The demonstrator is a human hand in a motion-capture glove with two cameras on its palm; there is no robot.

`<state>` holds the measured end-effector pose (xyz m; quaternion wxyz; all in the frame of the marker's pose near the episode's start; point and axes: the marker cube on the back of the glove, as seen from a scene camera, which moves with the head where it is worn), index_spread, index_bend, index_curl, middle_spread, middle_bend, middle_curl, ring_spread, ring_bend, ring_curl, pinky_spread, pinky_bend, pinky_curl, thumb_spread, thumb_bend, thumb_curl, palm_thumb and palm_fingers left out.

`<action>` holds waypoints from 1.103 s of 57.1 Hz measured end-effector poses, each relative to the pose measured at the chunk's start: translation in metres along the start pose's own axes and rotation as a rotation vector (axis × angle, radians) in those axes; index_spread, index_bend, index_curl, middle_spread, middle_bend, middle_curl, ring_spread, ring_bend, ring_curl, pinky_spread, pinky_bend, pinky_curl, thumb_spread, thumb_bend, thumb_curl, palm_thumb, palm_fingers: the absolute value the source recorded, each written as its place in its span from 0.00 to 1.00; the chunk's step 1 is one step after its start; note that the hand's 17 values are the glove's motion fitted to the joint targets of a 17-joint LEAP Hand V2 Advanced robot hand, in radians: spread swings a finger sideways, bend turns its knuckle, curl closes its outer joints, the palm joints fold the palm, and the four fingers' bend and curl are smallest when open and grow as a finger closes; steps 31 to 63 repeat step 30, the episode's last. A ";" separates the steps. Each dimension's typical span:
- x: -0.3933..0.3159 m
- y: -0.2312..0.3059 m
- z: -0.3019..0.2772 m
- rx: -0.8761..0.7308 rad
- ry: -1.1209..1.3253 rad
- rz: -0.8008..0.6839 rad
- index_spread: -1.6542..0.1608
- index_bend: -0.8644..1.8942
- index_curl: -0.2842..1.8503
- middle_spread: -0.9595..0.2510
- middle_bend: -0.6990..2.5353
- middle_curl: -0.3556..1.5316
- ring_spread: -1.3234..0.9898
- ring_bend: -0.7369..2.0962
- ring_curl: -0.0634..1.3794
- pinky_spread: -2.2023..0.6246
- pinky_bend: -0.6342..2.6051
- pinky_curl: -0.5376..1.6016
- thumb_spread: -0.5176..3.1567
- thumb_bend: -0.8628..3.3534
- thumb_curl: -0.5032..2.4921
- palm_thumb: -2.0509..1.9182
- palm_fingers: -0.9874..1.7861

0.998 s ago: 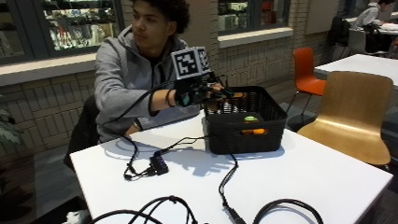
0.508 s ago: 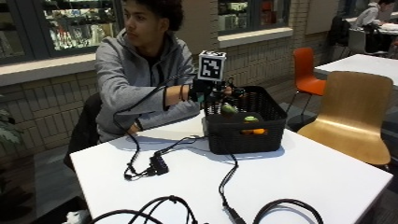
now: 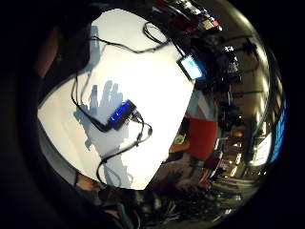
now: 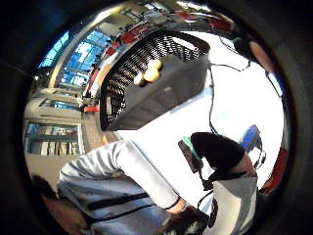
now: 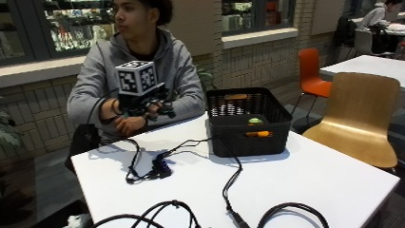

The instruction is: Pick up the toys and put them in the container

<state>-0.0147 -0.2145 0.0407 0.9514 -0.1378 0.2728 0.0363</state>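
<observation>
The task looks close to done: the small green and orange toys (image 5: 255, 127) lie inside the black perforated plastic basket (image 5: 248, 122), at about two o'clock on the white table (image 5: 316, 180), and no toy shows on the tabletop. The black-gloved right hand (image 5: 147, 107) hangs at ten o'clock of the basket, well apart from it, by the person's chest, fingers loosely curled around nothing.

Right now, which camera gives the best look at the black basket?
The outside view: the black basket stands whole on the table. The thumb side palm view shows its mesh wall close up; the little finger side view shows none clearly.
</observation>
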 end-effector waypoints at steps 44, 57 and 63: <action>0.073 0.130 0.056 0.096 0.032 0.170 0.80 0.57 0.37 0.84 0.26 0.31 0.54 0.31 0.10 0.76 0.36 0.43 0.56 0.22 0.27 0.59 0.32; 0.073 0.130 0.056 0.096 0.032 0.170 0.80 0.57 0.37 0.84 0.26 0.31 0.54 0.31 0.10 0.76 0.36 0.43 0.56 0.22 0.27 0.59 0.32; 0.073 0.130 0.056 0.096 0.032 0.170 0.80 0.57 0.37 0.84 0.26 0.31 0.54 0.31 0.10 0.76 0.36 0.43 0.56 0.22 0.27 0.59 0.32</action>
